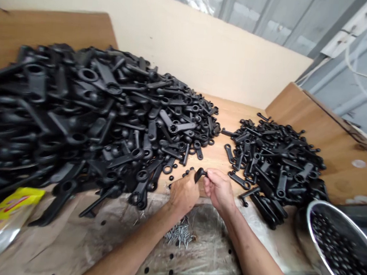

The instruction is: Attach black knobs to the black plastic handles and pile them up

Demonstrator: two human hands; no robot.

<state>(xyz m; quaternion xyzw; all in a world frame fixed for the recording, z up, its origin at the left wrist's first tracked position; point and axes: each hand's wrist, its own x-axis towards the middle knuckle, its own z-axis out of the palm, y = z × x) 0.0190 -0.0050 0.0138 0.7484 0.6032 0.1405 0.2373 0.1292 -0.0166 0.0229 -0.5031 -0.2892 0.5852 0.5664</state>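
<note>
Fingertips of the left hand and the right hand pinch 1 black lever between them, near the middle of the table's front edge. Screws lie under the wrists. A large heap sits left, a smaller heap right, and a steel bowl at the front-right corner.

Black part mostly hidden btwn left hand & right hand; shape unclear. Big pile blurred, cut off at L edge. Yellow packet cut off too, print unreadable. Steel bowl cut by R/bottom edges, contents too small to tell.
</note>
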